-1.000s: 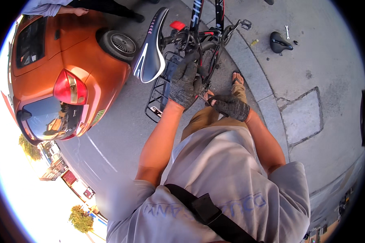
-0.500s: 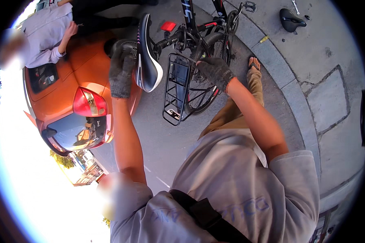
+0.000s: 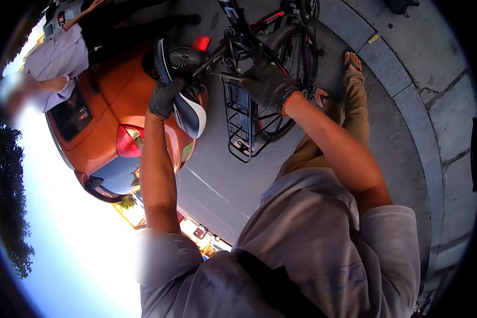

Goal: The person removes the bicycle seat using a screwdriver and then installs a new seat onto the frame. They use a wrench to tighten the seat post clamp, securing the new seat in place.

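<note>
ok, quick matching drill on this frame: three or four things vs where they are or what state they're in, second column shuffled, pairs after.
Things:
1. left hand
2. right hand
3. rear rack
4. orange car

Place or state:
A. parked on the person's left
B. gloved, gripping the bicycle saddle
C. black wire frame over the rear wheel
D. gloved, on the frame beside the rack

Pairs: 1-B, 2-D, 3-C, 4-A

I can't see the fingertips of my left hand; they curl behind the bicycle saddle. My right hand covers part of the rear rack, so its grip is unclear. The bicycle frame runs off the top edge. Another person is partly blurred, and the orange car is half hidden.
</note>
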The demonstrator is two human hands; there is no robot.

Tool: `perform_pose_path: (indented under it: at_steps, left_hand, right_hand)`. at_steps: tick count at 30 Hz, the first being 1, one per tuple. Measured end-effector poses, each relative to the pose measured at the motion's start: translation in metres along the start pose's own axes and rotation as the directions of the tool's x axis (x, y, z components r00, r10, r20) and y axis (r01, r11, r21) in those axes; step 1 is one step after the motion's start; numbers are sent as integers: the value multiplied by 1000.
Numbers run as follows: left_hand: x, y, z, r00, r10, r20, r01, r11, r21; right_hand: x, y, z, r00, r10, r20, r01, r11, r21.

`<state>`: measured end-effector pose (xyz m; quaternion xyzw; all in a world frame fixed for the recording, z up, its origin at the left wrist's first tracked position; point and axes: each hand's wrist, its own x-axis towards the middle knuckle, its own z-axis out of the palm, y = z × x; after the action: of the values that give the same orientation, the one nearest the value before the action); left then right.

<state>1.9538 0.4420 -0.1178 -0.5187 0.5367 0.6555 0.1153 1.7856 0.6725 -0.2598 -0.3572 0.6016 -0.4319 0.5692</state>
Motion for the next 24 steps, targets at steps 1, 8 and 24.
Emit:
perform_pose_path:
  at_steps: [1, 8, 24]
  left_hand:
    - [2, -2, -1, 999, 52, -2, -52, 998, 29]
    - [4, -6, -4, 997, 44, 62, -41, 998, -39]
    - [-1, -12, 6, 985, 171, -28, -164, 972, 169]
  right_hand:
    - [0, 0, -1, 1000, -26, 13, 26, 999, -20]
    - [2, -2, -3, 967, -253, -8, 243, 937, -252]
    - [8, -3, 11, 992, -88, 87, 96, 991, -95]
